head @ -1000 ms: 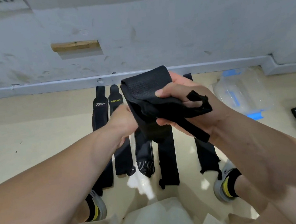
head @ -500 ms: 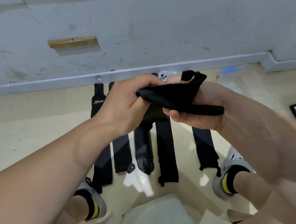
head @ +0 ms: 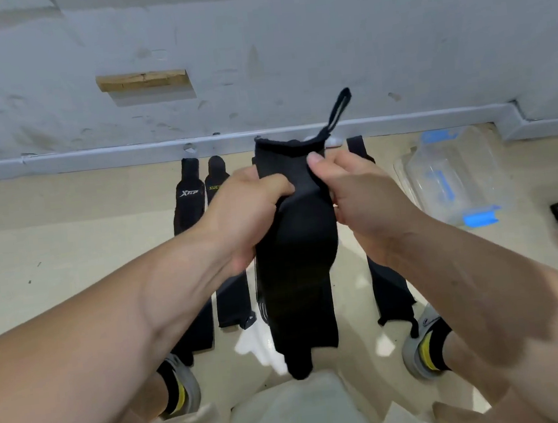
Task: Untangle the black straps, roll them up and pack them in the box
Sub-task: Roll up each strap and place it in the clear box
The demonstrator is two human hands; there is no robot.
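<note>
Hanging between both hands, the held black strap [head: 296, 261] has its long axis running top to bottom in the head view. Its upper hem sits at the fingers and its free tail drops below the wrists toward the lap. A thin loop [head: 341, 110] stands up from the upper right corner.

The left hand [head: 253, 214] grips the left edge with its thumb laid across the front. The right hand [head: 362, 199] pinches the right edge, thumb on the front face. Both grips sit near the top end, level with each other, so neither hand is nearer.

Rolling would likely start at this top end, turning about a line across the strap's width, with the loose tail as the length to take up.

More straps lie flat on the floor [head: 68, 250] below, side by side, their long axes pointing at the wall: an XTEP-marked strap [head: 188, 200] to the left and another strap [head: 390, 285] to the right. The clear box [head: 471, 156] lies on the floor to the right, closer to the right hand.
</note>
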